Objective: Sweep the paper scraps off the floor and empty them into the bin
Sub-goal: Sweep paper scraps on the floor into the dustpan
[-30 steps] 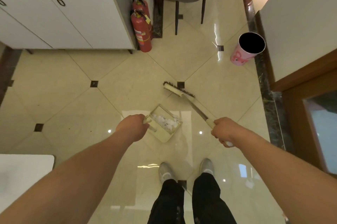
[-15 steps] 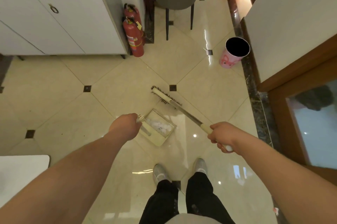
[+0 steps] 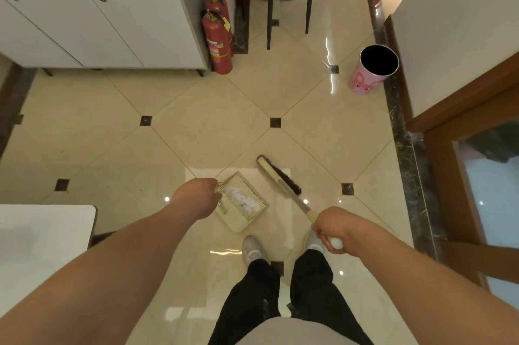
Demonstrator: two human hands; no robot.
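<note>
The left hand gripped the handle of the cream plastic dustpan in the lower centre of the frame, fingers curled around it. The white paper scraps lay inside the pan, near its back wall; I saw no scraps on the beige tiled floor around it. The right hand held the pale grip of the long-handled broom with dark bristles, also with curled fingers. The broom head stood just beside the pan on its right, and the long axis of the broom ran from the right hand up and to the left.

The pink round bin with a black opening stood in the upper right of the frame, well apart from both hands, beside the dark marble border. So the bin lay up and to the right of the dustpan, and the right hand was nearer to it than the left hand. In my judgement the sweeping looked finished, and the next move would carry the pan across to the bin, keeping it level so that the scraps did not slide out.
</note>
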